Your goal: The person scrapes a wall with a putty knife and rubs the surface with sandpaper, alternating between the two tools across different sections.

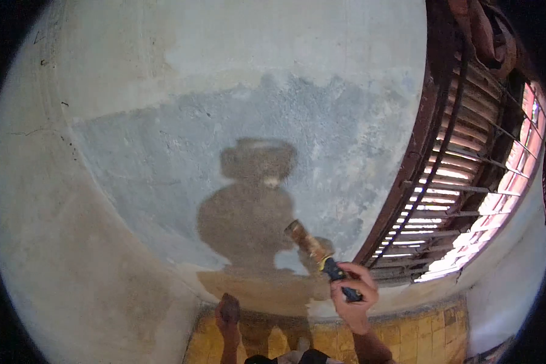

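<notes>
My right hand (353, 297) is wrapped round the dark handle, marked with yellow, of a scraper (309, 244). Its flat brownish blade points up and to the left, over the lower part of a rough grey patch (346, 139) on the wall. Low and left of it, my left hand (227, 324) is closed near the wall's foot, with a small dark brown shape at its fingers; I cannot tell what that is. My shadow (246, 221) falls across the grey patch.
Pale, stained plaster (236, 42) surrounds the grey patch above and at the left. To the right is a brown-framed window (400, 182) with slats and metal bars, cloth hanging at its top. Yellow floor tiles (421, 337) lie below.
</notes>
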Motion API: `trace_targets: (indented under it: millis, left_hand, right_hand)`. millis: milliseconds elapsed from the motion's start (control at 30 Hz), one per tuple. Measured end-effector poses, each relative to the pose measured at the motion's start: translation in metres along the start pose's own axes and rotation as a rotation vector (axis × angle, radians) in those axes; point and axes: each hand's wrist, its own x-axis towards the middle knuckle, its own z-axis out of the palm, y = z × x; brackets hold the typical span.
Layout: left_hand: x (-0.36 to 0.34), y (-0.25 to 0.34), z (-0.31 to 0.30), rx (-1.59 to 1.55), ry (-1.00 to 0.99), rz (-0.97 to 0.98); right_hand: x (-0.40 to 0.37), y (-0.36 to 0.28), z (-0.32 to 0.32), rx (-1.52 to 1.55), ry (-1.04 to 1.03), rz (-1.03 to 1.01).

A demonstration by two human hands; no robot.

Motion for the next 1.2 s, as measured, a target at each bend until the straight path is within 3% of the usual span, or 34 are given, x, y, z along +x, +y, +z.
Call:
trace_targets:
  millis: [100,200,300,400,433,533,633,833,933,1033,1167,1200]
  left_hand:
    - [0.031,0.012,0.043,0.003,-0.104,0.085]
    - [0.062,0.07,0.075,0.36,-0.143,0.383]
    - [0.105,0.095,0.081,0.384,-0.125,0.662]
    - [0.127,0.174,0.09,0.365,-0.127,0.836]
    - [0.13,0.181,0.086,0.257,-0.169,0.816]
    - [0.125,0.196,0.074,0.339,-0.101,0.827]
    - [0.105,0.189,0.064,0.141,-0.163,0.555]
    - [0.109,0.201,0.061,-0.038,-0.194,0.49]
    - [0.136,0.238,0.071,0.103,-0.253,0.744]
    - [0.168,0.286,0.093,0.232,-0.21,0.995]
    - [0.206,0.347,0.138,0.276,-0.162,1.186]
    - [0.22,0.359,0.149,0.266,-0.156,1.328]
  right_hand:
    - [0.047,-0.01,0.001,-0.216,0.05,-0.215]
    - [0.099,-0.028,0.019,-0.36,0.137,-0.412]
    - [0.151,-0.057,0.033,-0.459,0.104,-0.498]
    - [0.171,-0.091,0.035,-0.512,0.171,-0.544]
    - [0.173,-0.106,0.032,-0.532,0.181,-0.551]
    - [0.182,-0.125,0.033,-0.582,0.19,-0.564]
    - [0.211,-0.116,0.055,-0.557,0.212,-0.545]
    - [0.209,-0.12,0.06,-0.62,0.225,-0.486]
    - [0.205,-0.113,0.063,-0.616,0.209,-0.47]
    - [0.2,-0.115,0.064,-0.653,0.179,-0.457]
    - [0.195,-0.114,0.069,-0.67,0.12,-0.49]
    - [0.193,-0.113,0.07,-0.675,0.11,-0.474]
